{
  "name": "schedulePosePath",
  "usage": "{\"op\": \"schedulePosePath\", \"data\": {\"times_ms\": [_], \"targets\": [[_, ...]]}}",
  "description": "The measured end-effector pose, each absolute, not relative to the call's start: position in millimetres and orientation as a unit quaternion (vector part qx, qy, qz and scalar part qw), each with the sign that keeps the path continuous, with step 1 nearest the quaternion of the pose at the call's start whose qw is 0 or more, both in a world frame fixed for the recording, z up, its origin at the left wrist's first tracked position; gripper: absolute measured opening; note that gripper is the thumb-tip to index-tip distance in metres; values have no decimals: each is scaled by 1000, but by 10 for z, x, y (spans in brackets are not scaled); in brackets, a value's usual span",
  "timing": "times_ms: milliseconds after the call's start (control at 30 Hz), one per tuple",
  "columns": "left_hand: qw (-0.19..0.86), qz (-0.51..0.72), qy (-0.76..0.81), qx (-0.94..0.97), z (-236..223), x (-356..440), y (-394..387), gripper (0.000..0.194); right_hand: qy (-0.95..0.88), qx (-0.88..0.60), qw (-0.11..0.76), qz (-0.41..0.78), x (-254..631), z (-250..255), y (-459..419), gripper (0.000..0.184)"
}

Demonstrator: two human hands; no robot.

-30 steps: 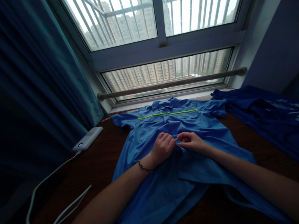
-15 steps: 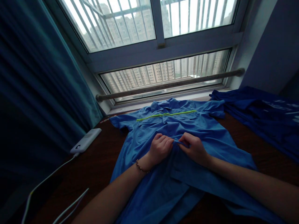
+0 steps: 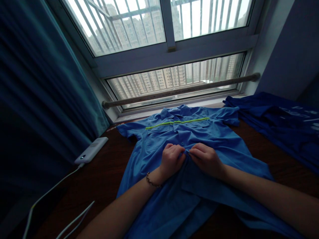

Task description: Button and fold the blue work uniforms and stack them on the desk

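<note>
A blue short-sleeved shirt [image 3: 154,141] with a thin yellow-green stripe across the chest lies spread on a dark wooden table, its collar toward the window. My left hand [image 3: 172,159], with a braided bracelet at the wrist, pinches the front edge of the shirt near its middle. Close beside it, my right hand [image 3: 205,159] also grips the front opening, fingertips almost meeting the left ones. Whatever button or buttonhole lies between the fingers is hidden. Below the hands the two front panels fall apart, and the lower hem hangs loosely toward me.
A white power bank [image 3: 91,151] with a plugged-in white cable [image 3: 53,186] rests at the left, near a blue curtain [image 3: 50,83]. Darker blue folded clothing [image 3: 281,116] lies at the right. A metal rail [image 3: 181,91] crosses before the window.
The right fingers have curled closer in on the fabric, and the left fingers have shifted slightly at the shirt edge. The shirt otherwise lies as before.
</note>
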State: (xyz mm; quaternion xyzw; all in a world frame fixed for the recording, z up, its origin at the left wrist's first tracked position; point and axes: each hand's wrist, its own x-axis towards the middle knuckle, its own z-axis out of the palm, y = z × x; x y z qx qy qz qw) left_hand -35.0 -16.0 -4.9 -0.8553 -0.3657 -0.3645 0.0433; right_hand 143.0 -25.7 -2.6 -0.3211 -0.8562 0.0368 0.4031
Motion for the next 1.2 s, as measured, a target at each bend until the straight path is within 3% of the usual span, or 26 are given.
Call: {"op": "schedulePosePath", "data": {"times_ms": [167, 367, 467, 600, 700, 800, 933, 1033, 1100, 1200], "targets": [[24, -396, -358, -845, 152, -298, -215, 9, -761, -444, 429, 196, 1415, -40, -172, 13], [-217, -205, -492, -818, 406, -238, -447, 18, -717, -467, 404, 324, 1470, -141, 16, 18], [-342, -111, -513, -780, 305, -226, -473, 27, -728, -480, 381, 307, 1477, -52, 2, 15], [-532, -81, -490, -686, 156, -200, -378, 27, -781, -489, 345, 178, 1449, 251, -262, 9], [-692, -124, -447, -553, 147, -194, -305, 24, -840, -448, 248, 180, 1412, 434, -533, 25], [-774, -199, -418, -433, 190, -202, -271, 16, -846, -460, 194, 186, 1389, 501, -663, 39], [-827, -201, -382, -360, 252, -217, -245, 27, -825, -482, 228, 187, 1447, 539, -540, 17], [-808, -213, -357, -418, 275, -197, -269, 33, -815, -482, 255, 194, 1549, 573, -353, 12], [-734, -211, -377, -524, 270, -160, -335, 26, -805, -495, 263, 193, 1614, 583, -235, 9], [-535, -196, -379, -729, 226, -86, -492, 19, -790, -516, 263, 199, 1676, 564, -99, 9]]}}
